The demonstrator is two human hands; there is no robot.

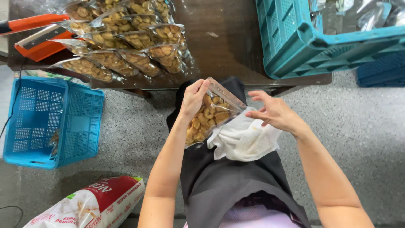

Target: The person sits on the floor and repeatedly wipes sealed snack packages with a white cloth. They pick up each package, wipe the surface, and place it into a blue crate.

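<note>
Above grey floor (126, 126), left hand (193, 98) holds snack-filled clear pouch (209, 115).

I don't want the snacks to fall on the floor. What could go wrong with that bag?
The clear snack bag is gripped only by the left hand, tilted over the lap. If its top is unsealed, which I cannot tell, pieces might spill onto the white cloth or the floor. The right hand is not holding the bag, so it could slip. The filled bags on the table lie near the edge.
</note>
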